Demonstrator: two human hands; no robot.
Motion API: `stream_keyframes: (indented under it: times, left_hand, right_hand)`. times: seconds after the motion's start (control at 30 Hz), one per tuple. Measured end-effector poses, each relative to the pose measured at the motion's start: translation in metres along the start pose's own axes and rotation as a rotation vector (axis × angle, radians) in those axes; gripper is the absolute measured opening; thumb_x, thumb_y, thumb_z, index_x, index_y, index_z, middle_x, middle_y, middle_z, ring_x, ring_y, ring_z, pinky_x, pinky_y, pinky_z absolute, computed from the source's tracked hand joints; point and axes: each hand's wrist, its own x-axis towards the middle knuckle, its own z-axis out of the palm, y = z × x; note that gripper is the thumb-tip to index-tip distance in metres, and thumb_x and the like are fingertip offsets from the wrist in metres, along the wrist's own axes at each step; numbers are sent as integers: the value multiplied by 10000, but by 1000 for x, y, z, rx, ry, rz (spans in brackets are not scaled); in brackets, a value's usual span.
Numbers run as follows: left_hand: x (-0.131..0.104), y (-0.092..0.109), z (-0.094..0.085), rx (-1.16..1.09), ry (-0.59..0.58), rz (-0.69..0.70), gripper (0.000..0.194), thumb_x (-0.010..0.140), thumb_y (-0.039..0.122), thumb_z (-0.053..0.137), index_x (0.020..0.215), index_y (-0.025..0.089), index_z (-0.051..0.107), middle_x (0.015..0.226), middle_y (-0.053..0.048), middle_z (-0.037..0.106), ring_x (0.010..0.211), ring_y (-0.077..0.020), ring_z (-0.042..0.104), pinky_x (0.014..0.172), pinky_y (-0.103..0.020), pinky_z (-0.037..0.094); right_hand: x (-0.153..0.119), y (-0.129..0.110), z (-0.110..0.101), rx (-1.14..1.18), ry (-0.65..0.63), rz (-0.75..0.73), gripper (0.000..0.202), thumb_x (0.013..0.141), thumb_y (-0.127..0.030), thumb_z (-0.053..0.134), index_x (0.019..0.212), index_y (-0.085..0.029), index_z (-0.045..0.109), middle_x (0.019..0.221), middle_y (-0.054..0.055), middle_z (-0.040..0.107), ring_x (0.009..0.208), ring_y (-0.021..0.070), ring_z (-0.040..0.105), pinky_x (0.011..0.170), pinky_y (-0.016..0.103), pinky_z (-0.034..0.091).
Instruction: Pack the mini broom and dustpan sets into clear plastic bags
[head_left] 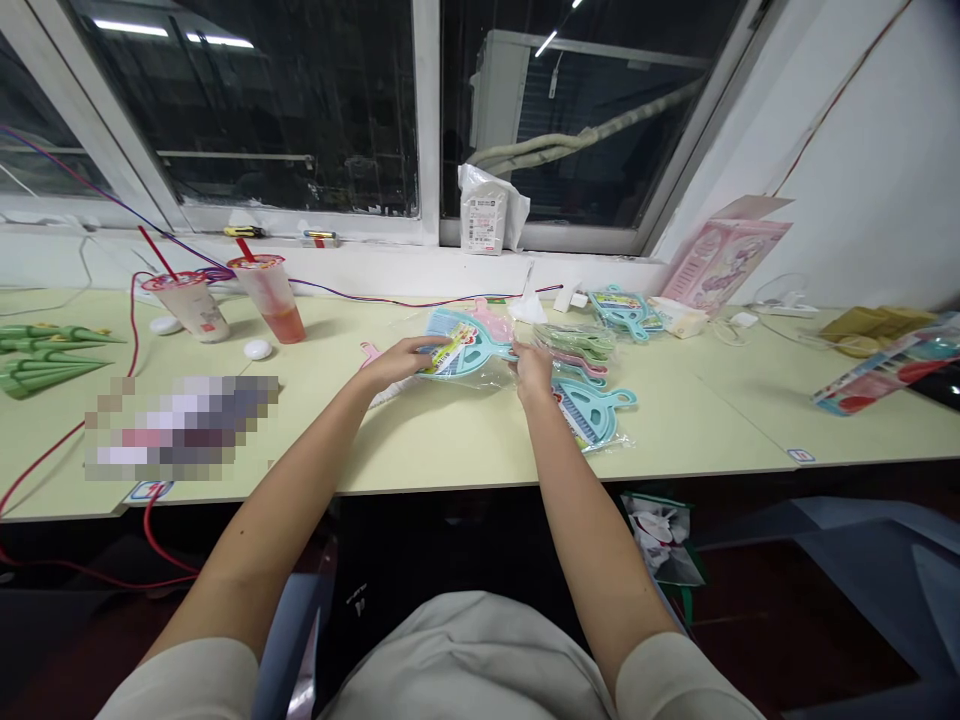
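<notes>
A light-blue dustpan-and-brush set point(466, 345) in clear plastic lies between my two hands. My left hand point(397, 364) closes on its left edge, near the yellow label. Around the handle end at the right, my right hand point(531, 366) has its fingers pressed together. A pink piece point(491, 318) shows behind the blue set, and a white item point(396, 390) lies beneath my left hand. Just right of my right hand are another bagged blue set point(589, 410) and several stacked green and pink ones point(577, 345).
Two drink cups point(271, 300) with red straws stand at the left, near a round white object point(257, 349). Green cone-shaped pieces point(52, 360) lie far left. A pink box point(724, 255) leans at the back right. Red cables cross the table point(705, 420) at the left.
</notes>
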Motion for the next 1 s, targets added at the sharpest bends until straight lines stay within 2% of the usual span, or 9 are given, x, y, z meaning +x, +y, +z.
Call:
stream_keyframes:
  times: [0.1,0.27,0.4,0.47,0.57,0.67,0.73,0.9,1.0]
  left_hand:
    - [3,-6,-3,145,-30,6,554,672,272,804,1226,279,811,1151,-67,747,956,-283,676,807,-334,510]
    - [4,-16,-1,400,-22,74,644,800,476,773,1419,324,678,1436,-89,603,1170,-308,652,1069,-418,492]
    - [1,-16,6,598,62,138,617,865,557,717,1426,309,661,1635,-128,413,1545,-394,360,1237,-546,354]
    - [0,-13,8,703,151,204,557,889,564,691,1373,288,706,1719,-118,309,1611,-425,212,1268,-607,275]
    - [0,-7,6,761,199,306,444,963,505,576,1297,275,759,1736,-65,344,1603,-386,252,1292,-597,232]
    - [2,-4,-2,741,88,349,475,989,332,426,1343,299,741,1616,0,550,1592,-300,319,1320,-544,201]
    - [3,-4,-8,731,-14,342,555,947,264,415,1428,317,688,1601,31,571,1611,-280,296,1333,-543,165]
    - [0,-4,-18,814,-159,317,587,901,349,563,1483,322,637,1690,-1,462,1640,-329,231,1327,-598,110]
    - [-2,-2,-19,823,-183,333,579,914,459,614,1468,294,636,1773,-21,299,1655,-342,182,1331,-581,110]
  right_hand:
    - [-1,-1,0,-10,-7,1,137,836,-147,697,702,-161,718,617,-25,644,579,94,565,545,193,486]
    - [0,0,-1,-4,-12,-4,102,811,-136,707,714,-155,732,624,-22,657,584,96,567,535,192,484]
    - [3,3,-1,0,-8,-12,87,802,-133,712,719,-150,732,632,-14,671,584,99,572,524,193,477]
    - [4,3,-1,7,-12,-10,92,802,-137,710,714,-153,727,628,-16,666,584,98,573,518,189,471]
    - [3,2,-1,25,-21,6,94,802,-134,709,712,-161,718,628,-19,661,593,98,587,517,181,471]
    - [3,1,-1,42,-32,37,92,804,-128,709,718,-162,707,625,-19,655,581,102,596,513,188,478]
    - [3,1,-1,50,-42,46,94,807,-125,709,720,-160,703,623,-19,651,571,103,598,516,194,482]
    - [2,1,-1,16,-42,29,123,812,-126,709,691,-146,701,619,-13,647,572,102,593,530,202,485]
    - [1,0,-1,10,-51,24,108,804,-118,711,699,-143,711,623,-14,650,571,101,587,535,206,490]
